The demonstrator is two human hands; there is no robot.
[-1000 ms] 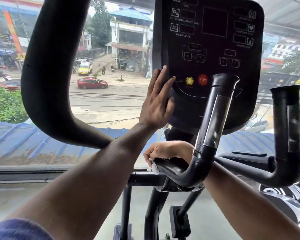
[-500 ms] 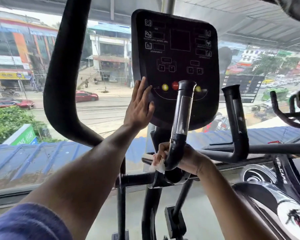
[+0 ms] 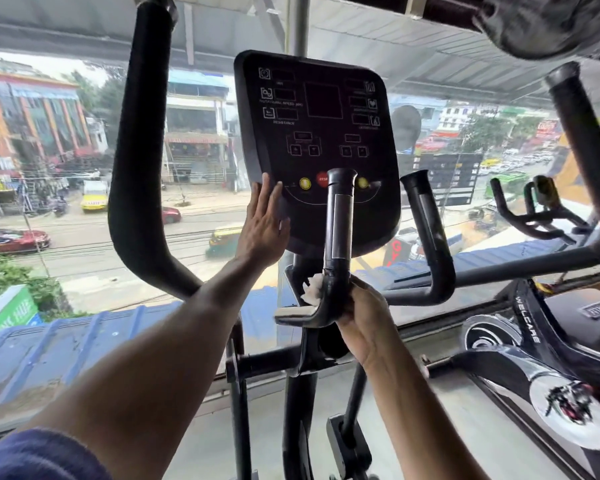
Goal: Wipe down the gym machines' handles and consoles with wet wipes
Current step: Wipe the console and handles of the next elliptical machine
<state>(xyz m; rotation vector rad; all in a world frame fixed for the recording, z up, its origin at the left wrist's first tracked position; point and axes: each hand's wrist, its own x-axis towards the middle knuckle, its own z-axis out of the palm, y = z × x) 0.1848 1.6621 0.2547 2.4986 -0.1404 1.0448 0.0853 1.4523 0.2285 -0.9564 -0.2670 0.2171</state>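
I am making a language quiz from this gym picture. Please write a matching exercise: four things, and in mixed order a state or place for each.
Things:
1. left hand
2. right hand
3. wet wipe
4. STOP button

States:
a. red, on the console
b. bunched against the handle bend
c. flat on the console edge
d. grips the inner handle

Pairs: 1-c, 2-d, 3-b, 4-a

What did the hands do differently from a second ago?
Not much. The right hand with the white wipe slid along the bend of the near handle, from its low curved part to where it turns upright. The view also pulled back, so more of the console shows. The left hand stayed flat against the console's lower left edge, and the right kept its hold on wipe and handle.
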